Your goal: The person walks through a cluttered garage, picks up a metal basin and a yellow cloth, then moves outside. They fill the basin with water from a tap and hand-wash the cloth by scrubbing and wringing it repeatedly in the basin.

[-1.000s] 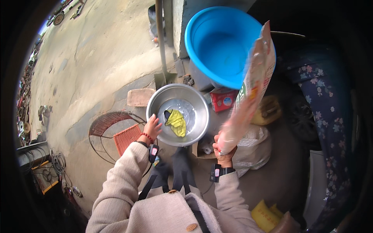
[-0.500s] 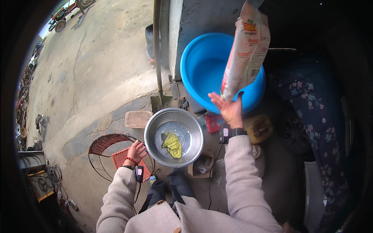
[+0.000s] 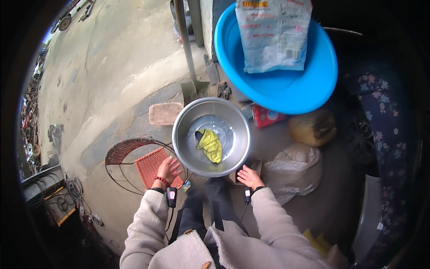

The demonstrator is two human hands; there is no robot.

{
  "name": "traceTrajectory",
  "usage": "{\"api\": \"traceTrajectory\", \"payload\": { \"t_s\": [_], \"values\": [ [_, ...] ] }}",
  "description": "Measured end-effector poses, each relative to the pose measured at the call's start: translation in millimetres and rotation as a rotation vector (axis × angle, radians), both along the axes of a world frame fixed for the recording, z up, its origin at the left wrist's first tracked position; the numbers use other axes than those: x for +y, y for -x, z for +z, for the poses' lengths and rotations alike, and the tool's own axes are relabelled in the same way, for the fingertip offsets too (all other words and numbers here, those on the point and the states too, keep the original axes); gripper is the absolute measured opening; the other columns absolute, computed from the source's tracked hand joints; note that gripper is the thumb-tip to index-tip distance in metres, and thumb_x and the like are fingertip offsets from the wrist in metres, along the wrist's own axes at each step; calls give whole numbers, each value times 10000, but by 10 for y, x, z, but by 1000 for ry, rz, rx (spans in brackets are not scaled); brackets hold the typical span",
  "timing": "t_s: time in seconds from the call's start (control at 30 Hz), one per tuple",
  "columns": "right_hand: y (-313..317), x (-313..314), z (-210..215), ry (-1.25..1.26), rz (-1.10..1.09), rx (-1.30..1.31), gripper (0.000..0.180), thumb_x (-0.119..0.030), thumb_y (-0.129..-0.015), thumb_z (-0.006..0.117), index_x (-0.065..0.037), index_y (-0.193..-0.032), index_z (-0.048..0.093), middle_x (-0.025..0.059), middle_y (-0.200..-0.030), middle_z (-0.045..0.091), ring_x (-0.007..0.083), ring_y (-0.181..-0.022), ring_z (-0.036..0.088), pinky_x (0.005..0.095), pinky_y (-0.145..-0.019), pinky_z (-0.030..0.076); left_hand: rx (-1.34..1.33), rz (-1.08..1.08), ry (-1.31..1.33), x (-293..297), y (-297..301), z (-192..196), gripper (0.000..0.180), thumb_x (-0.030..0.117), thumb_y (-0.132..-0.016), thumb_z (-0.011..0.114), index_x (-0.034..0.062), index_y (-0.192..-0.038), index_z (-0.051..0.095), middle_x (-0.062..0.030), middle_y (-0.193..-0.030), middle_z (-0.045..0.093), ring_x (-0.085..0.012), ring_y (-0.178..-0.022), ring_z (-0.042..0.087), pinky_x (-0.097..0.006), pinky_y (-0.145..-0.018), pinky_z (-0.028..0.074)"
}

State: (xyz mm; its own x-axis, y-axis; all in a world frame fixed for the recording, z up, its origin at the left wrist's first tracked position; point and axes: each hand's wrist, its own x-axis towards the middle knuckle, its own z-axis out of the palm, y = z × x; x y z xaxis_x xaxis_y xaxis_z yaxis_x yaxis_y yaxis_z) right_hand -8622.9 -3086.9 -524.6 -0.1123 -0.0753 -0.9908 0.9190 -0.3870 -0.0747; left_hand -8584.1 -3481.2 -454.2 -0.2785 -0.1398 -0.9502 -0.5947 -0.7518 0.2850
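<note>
One basin point(image 3: 237, 139) between both hands point(image 3: 168, 170) point(image 3: 249, 177)

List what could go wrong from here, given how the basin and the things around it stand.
The metal basin, with the yellow-green cloth inside, appears to hold water; tilting it could wet the legs.
The shovel stands close behind it, so a shove might topple it.
A cable hangs near the left hand and might catch on the chair.
</note>
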Motion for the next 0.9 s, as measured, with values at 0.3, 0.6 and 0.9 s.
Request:
{"api": "traceTrajectory", "payload": {
  "t_s": [0.3,0.6,0.9],
  "values": [
    [-285,-594,-748,107,-282,-16,395,-184,-866,652,-63,-1212,507,145,-1195,577,253,-1151,525,442,-972,412,-101,53,-56,73,-307,70,354,278,-937,532,77,-1219,463,-105,-1208,559,-269,-1093,562,-454,-889,498],
    [-86,-820,-334,-30,-228,232,200,9,-715,664,-44,-879,563,60,-825,573,182,-716,575,289,-515,438,-17,-43,-78,-117,-565,284,462,298,-941,527,62,-1318,403,-132,-1263,534,-264,-1126,544,-433,-921,476],
    [-874,-791,1037,-138,-225,483,134,29,-730,652,-16,-834,580,51,-798,585,181,-717,594,311,-610,510,263,-385,-140,-564,-828,872,542,436,-892,586,99,-1296,453,-90,-1272,510,-252,-1134,519,-449,-924,450]
  ]
}}
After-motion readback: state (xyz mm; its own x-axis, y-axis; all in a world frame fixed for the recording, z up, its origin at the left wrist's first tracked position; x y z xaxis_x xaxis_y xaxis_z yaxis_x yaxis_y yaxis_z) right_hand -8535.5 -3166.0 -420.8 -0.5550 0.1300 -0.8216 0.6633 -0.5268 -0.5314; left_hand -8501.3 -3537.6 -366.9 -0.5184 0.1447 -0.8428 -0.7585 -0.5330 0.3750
